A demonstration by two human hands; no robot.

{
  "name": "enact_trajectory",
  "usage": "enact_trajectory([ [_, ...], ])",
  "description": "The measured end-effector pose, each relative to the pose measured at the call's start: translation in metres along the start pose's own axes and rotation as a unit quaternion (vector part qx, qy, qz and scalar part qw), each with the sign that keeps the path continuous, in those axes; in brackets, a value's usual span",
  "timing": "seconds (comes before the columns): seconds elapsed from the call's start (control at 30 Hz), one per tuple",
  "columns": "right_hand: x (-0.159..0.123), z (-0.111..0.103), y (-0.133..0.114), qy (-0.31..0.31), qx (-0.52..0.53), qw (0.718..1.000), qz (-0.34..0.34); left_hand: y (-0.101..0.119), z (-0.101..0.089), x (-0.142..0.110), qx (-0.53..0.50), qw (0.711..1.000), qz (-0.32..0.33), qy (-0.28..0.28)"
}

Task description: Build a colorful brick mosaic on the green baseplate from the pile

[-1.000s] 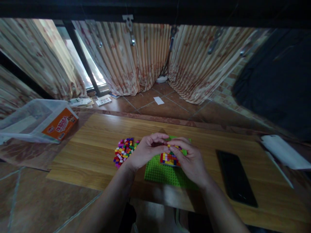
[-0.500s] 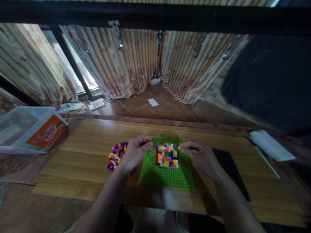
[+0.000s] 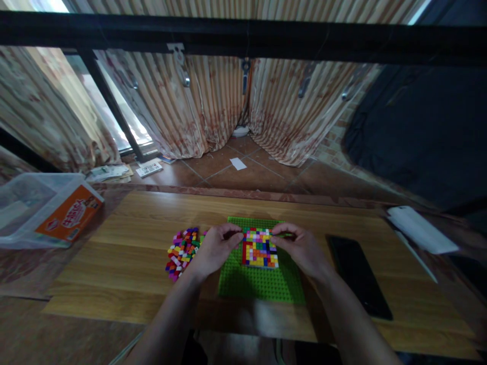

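A square patch of colourful building bricks [image 3: 261, 253] sits on the green studded baseplate [image 3: 262, 289]. My left hand [image 3: 217, 249] is at the patch's upper left corner, thumb and forefinger closed together. Whether anything is between those fingertips is hidden. At the upper right corner, my right hand [image 3: 302, 249] pinches a small yellow brick, now mostly covered by the fingertips, against the patch's edge. Left of the baseplate, partly behind my left hand, lies a pile of loose bricks [image 3: 182, 253] in mixed colours.
A black phone-like slab [image 3: 359, 276] lies on the wooden table [image 3: 114, 263] to the right. Beyond it are a white object [image 3: 420, 230] and a thin pale stick [image 3: 416, 257]. A clear plastic bin [image 3: 45, 203] with an orange label stands at the left.
My right hand has moved left, bringing the yellow brick from beside the patch to its upper right corner. My left fingers have closed and come down to the upper left corner.
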State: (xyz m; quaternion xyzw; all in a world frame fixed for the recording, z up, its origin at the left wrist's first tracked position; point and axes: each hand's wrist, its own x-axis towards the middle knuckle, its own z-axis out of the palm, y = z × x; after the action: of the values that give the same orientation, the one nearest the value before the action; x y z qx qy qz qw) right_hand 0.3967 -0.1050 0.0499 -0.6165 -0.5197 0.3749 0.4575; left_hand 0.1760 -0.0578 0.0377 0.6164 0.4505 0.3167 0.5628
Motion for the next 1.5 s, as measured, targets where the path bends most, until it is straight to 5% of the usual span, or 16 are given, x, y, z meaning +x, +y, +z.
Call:
enact_trajectory([
  [0.4, 0.002, 0.003, 0.005, -0.019, 0.073, 0.997, 0.031, -0.005, 0.004, -0.001, -0.012, 1.0, 0.013, 0.002],
  [0.67, 0.001, -0.001, 0.006, -0.037, 0.046, 0.998, 0.031, 0.006, -0.001, -0.003, -0.034, 0.996, 0.008, 0.083],
  [0.87, 0.008, -0.003, 0.001, 0.053, 0.082, 0.994, 0.048, 0.006, -0.004, -0.004, -0.082, 0.991, 0.014, 0.104],
  [1.03, 0.005, 0.012, -0.01, 0.083, 0.061, 0.995, -0.013, 0.01, -0.005, -0.007, -0.141, 0.985, 0.0, 0.102],
  [1.5, -0.017, 0.06, -0.042, -0.125, -0.057, 0.977, -0.164, 0.018, -0.009, -0.023, -0.329, 0.944, -0.019, -0.001],
])
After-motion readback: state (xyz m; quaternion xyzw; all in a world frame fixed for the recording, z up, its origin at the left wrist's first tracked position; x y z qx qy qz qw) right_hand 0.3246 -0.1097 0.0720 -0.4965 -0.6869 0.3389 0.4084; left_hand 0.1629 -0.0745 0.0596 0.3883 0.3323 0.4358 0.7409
